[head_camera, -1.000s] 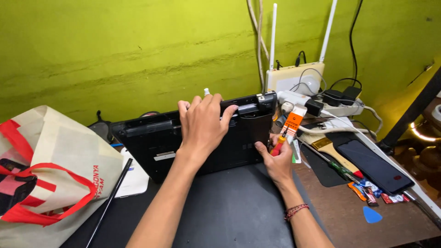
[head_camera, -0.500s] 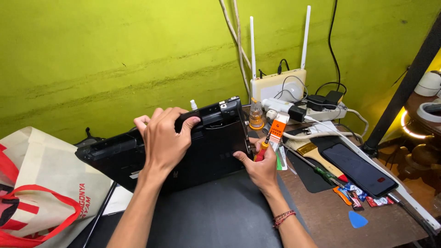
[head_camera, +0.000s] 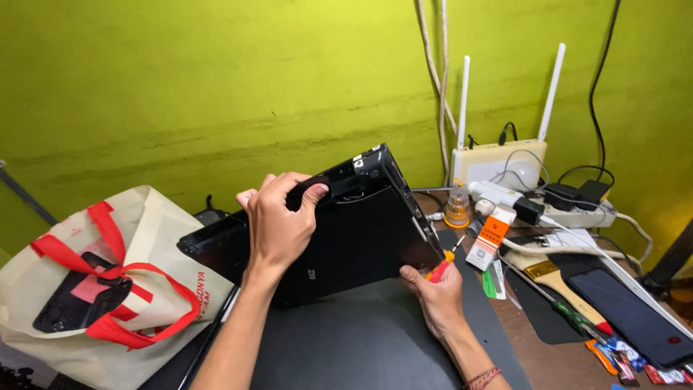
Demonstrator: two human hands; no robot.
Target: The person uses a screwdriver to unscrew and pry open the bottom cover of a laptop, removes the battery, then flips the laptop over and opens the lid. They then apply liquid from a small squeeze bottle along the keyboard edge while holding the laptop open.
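To the left of the work lies a cream cloth bag (head_camera: 108, 289) with red handles, close to the lower end of the laptop. On the right the desk is crowded: a small amber bottle (head_camera: 458, 209), a white and orange box (head_camera: 490, 238) leaning on the cables, a white router (head_camera: 498, 162) with two antennas against the green wall (head_camera: 216, 79), a power strip (head_camera: 570, 213) with plugs, a brush (head_camera: 552, 278), and a black phone (head_camera: 635, 314) lying flat near the table edge. These things stand just beside the right edge of the laptop.

The black laptop (head_camera: 346, 231) is closed and tilted, its bottom side facing the camera, the right corner raised high and the left end low near the bag. It rests over a dark grey mat (head_camera: 361, 339). Near the top edge an open recess shows.

The left hand (head_camera: 278, 224) grips the upper edge, the fingers curled over it and the thumb on the bottom cover. The right hand (head_camera: 437, 292) is closed around a red screwdriver (head_camera: 442, 267) and presses against the lower right corner of the laptop.

The mat in front of the laptop is bare between the two arms. Behind the laptop the wall is near.
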